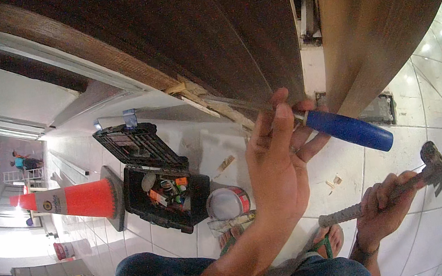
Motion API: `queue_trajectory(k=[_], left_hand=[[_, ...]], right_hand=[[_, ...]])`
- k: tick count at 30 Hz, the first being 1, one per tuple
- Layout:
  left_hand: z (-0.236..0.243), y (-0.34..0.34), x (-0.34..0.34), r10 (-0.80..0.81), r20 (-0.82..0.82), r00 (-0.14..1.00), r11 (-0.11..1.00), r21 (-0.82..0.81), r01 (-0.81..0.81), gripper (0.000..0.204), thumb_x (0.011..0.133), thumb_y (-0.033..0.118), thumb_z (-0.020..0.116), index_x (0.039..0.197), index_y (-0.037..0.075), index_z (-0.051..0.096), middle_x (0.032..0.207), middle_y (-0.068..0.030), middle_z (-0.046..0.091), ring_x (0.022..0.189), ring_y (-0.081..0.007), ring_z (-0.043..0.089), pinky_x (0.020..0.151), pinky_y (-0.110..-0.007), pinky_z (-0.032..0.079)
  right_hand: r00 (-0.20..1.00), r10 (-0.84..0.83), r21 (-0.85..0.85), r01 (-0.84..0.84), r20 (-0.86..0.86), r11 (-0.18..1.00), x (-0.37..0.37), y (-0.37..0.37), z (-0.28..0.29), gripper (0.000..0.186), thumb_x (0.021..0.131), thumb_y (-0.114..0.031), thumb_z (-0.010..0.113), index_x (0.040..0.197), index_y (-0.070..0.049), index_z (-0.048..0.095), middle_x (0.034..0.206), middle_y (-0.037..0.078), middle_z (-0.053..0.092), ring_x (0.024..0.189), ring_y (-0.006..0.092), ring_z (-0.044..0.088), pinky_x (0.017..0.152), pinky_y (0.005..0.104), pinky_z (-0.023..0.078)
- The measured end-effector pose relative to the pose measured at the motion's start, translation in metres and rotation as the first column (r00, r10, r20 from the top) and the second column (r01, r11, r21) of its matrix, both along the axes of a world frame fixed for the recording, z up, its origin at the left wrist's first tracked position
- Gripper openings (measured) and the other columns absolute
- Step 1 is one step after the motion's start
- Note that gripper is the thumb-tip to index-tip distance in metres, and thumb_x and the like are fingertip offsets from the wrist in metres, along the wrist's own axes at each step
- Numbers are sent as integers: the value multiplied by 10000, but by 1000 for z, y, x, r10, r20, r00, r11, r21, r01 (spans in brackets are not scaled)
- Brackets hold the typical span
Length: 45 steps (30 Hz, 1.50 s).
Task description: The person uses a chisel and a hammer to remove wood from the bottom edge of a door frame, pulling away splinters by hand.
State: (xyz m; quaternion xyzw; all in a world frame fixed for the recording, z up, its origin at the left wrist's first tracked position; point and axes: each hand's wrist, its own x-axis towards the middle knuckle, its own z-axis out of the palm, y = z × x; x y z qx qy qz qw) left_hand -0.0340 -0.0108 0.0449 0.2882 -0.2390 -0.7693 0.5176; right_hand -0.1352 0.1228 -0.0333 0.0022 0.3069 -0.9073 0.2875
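My left hand (283, 168) pinches the metal shaft of a chisel with a blue handle (348, 130), its narrow blade angled up-left to the splintered edge (193, 93) of dark brown wooden boards (202, 24). The handle sticks out to the right past my fingers. Lower right, my right hand (382, 210) is wrapped round a hammer's grey grip, with the dark claw head (433, 167) raised beside it over the tiles. Right of the dark boards stands a lighter wooden panel (375, 12).
An open black toolbox (170, 216), an orange cone (88, 198) and a bucket (227, 201) sit at left on the tiled floor (436, 236). My knees and sandaled feet are below. A folded step ladder (45, 273) lies lower left. Another person (19, 163) is far off at the upper left.
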Motion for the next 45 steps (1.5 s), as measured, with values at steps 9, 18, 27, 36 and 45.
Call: queue_trajectory(k=[9, 18, 27, 36, 45], left_hand=[[2, -3, 4, 6, -17, 1000, 1000, 11, -6, 259, 966, 195, 530, 1188, 65, 502, 1025, -117, 637, 977, -251, 651, 815, -409, 572], [-5, -10, 3, 14, 5, 1000, 1000, -8, -14, 212, 944, 229, 567, 1099, 86, 543, 1067, -104, 623, 1057, -288, 606, 838, -428, 549], [5, 2, 21, -36, 128, 991, 999, 18, 34, 172, 955, 231, 545, 1056, 92, 556, 990, -73, 629, 974, -287, 647, 783, -403, 572], [-2, 8, 42, -89, 199, 976, 993, 89, 72, 222, 925, 204, 587, 1071, 40, 553, 957, -99, 634, 906, -232, 666, 719, -327, 594], [-16, -1, 41, 43, 355, 934, 999, -38, -32, 279, 942, 223, 551, 1125, 12, 551, 1001, -91, 606, 877, -189, 634, 751, -339, 574]], right_hand=[[958, 167, 233, -112, -232, 966, -4, -7, 7, 292, 1010, -381, 380, 1028, -100, 458, 577, -35, 325, 405, 25, 279, 316, 185, 247], [899, 385, 319, -310, -207, 896, -19, -13, -9, 232, 1004, -347, 418, 1041, -120, 446, 622, -23, 416, 389, 38, 316, 299, 181, 280], [858, 148, 289, 0, -492, 957, 8, -32, 21, 527, 823, -325, 655, 1171, -49, 372, 973, 162, 572, 460, 35, 460, 320, 150, 346], [697, 448, 482, -165, -560, 860, 23, -23, 44, 522, 605, -166, 846, 990, 27, 551, 896, 143, 638, 701, 146, 614, 598, 231, 517], [791, 424, 508, -170, -441, 845, 33, -37, 29, 580, 782, -266, 754, 1071, 20, 341, 949, 217, 614, 600, 201, 645, 504, 281, 565]])
